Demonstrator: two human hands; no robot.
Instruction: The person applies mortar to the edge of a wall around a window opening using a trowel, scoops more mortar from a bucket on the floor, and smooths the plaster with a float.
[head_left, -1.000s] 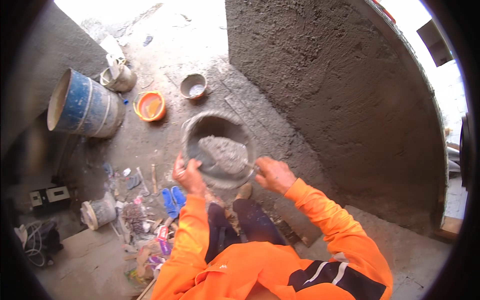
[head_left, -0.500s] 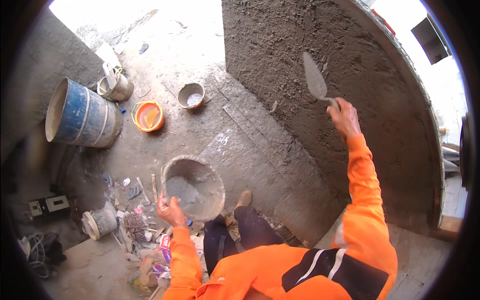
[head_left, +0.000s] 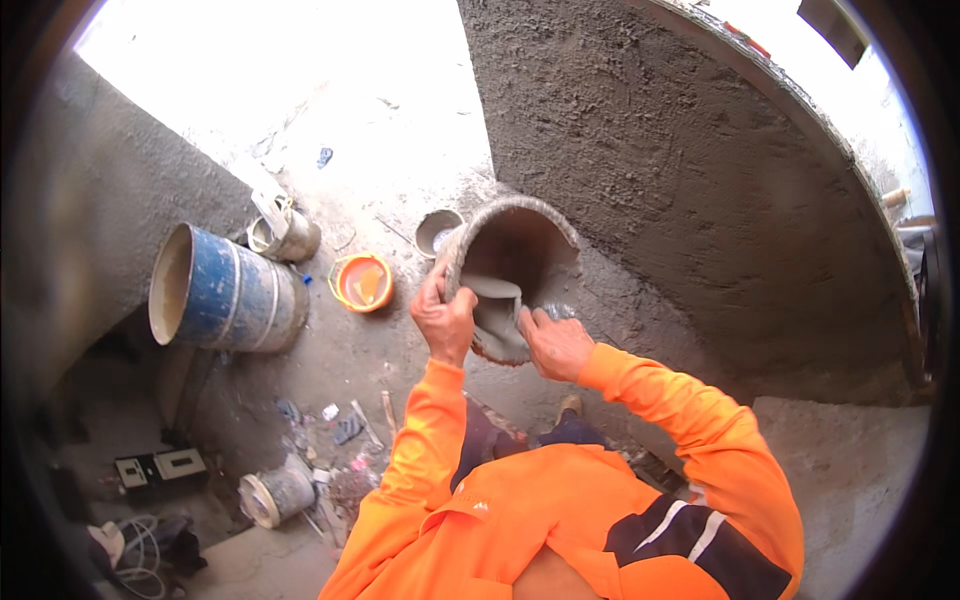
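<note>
My left hand (head_left: 443, 322) is closed on the near-left rim of a mortar-crusted bucket (head_left: 545, 215), which is tilted with its mouth facing me. Wet grey mortar (head_left: 495, 325) lies low inside it. My right hand (head_left: 556, 343) grips the trowel (head_left: 492, 288) at the bucket's near-right side, fingers wrapped round the handle. The trowel's blade is inside the bucket at the mortar; its edges are partly hard to tell from the mix. Beyond the bucket rises a wall (head_left: 690, 190) coated in rough grey mortar.
Left of the bucket are an orange pail (head_left: 362, 283), a smaller mortar bucket (head_left: 437, 232), a blue drum (head_left: 230, 290) and a whitish bucket (head_left: 290, 235). Another white bucket (head_left: 277, 493) lies on its side near scattered rubble (head_left: 350, 430). A black electrical box (head_left: 160, 468) sits at lower left.
My right hand has brought the trowel down from the wall into the bucket. My left hand has raised the bucket, moving it right and forward, toward the wall. My view has shifted slightly.
</note>
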